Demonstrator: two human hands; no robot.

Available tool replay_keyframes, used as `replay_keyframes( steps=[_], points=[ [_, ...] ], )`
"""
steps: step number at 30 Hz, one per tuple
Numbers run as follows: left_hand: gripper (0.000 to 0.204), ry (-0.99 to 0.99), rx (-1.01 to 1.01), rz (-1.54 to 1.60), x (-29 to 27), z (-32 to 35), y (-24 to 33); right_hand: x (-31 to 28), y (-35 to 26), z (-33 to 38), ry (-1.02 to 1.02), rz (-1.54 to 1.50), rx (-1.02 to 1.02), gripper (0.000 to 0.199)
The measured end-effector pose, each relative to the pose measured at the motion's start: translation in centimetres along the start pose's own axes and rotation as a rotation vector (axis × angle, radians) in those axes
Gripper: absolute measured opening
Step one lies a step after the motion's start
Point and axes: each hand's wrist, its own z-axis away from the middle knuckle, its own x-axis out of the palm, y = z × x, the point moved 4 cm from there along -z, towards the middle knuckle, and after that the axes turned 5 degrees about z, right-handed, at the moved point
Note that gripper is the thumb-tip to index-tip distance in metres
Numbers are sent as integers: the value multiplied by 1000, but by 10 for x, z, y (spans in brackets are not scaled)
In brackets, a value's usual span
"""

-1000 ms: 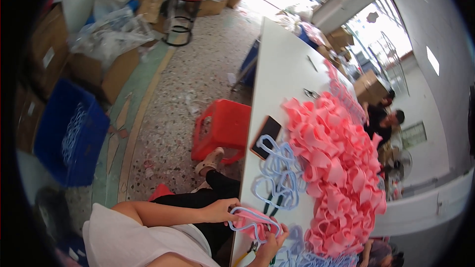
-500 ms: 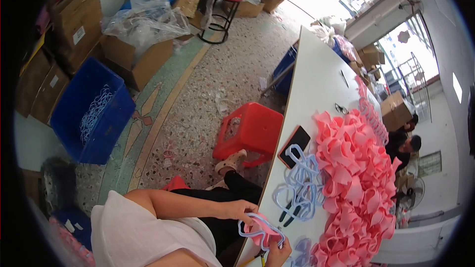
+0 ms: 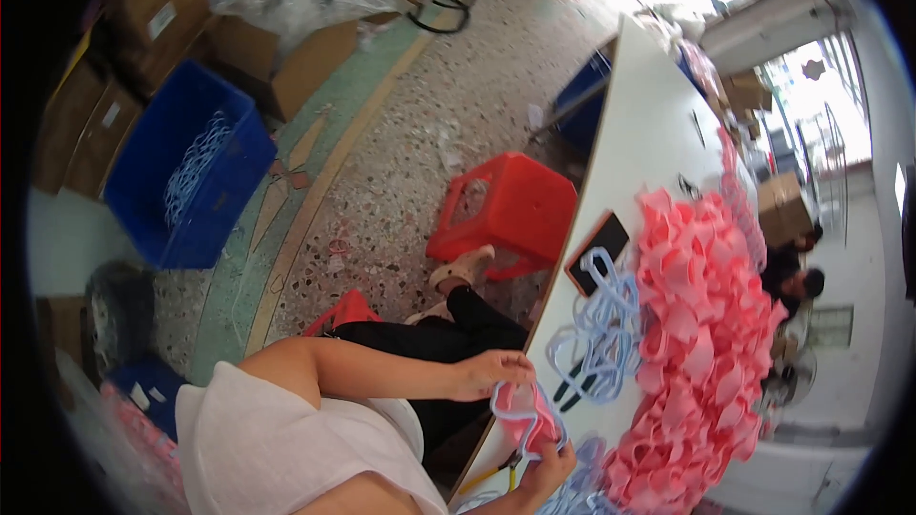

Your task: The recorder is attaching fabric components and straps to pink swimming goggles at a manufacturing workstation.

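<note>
Head view: both hands work one piece at the near edge of the white surface (image 3: 649, 124). Left hand (image 3: 491, 372) is closed in a pinch on the top of a light blue loop (image 3: 520, 405); right hand (image 3: 546, 463) is curled around the bottom of the same piece, where a pink fabric part (image 3: 539, 431) sits inside the loop. The piece hangs just over the surface edge, between the hands.

Step, as I read it: fitting or wrapping the pink part onto the blue loop, mid-assembly. Next move probably needs the left pinch kept steady while the right fingers seat the fabric. Fine finger work, little force.

Materials:
- Blue loops (image 3: 596, 343): thin, smooth, rounded outlines, look like bendy plastic or coated wire; a tangled pile lies just beyond the hands.
- Pink pieces (image 3: 706, 343): soft, matte, folded and ruffled, in a big heap covering the right side of the surface.
- Dark flat rectangle with orange rim (image 3: 596, 248) beside the blue pile, likely a phone.
- Red plastic stool (image 3: 506, 210) on the speckled floor; blue crate (image 3: 181, 172) holding more pale loops.
</note>
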Motion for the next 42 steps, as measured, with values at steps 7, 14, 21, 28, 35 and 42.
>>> replay_keyframes(
  steps=[7, 14, 21, 28, 35, 42],
  points=[
    [14, -20, 8, 80, -2, -13, 18, 15, -14, -18, 90, -182, -74, 43],
    [18, 219, 102, -445, -2, -13, 19, 15, -16, -4, 257, 60, -17, 40],
    [15, 117, 557, -1116, 12, 5, 26, 16, -30, 4, 284, 615, -81, 37],
    [14, 157, 546, -1231, 12, 2, 29, 38, -60, -10, 145, 988, -609, 34],
    [21, 22, 572, -1419, 42, 14, 38, 27, -56, -26, -43, 822, -613, 29],
    [29, -118, 733, -1450, 35, 12, 44, 18, -56, -31, -191, 707, -617, 23]
  ],
)
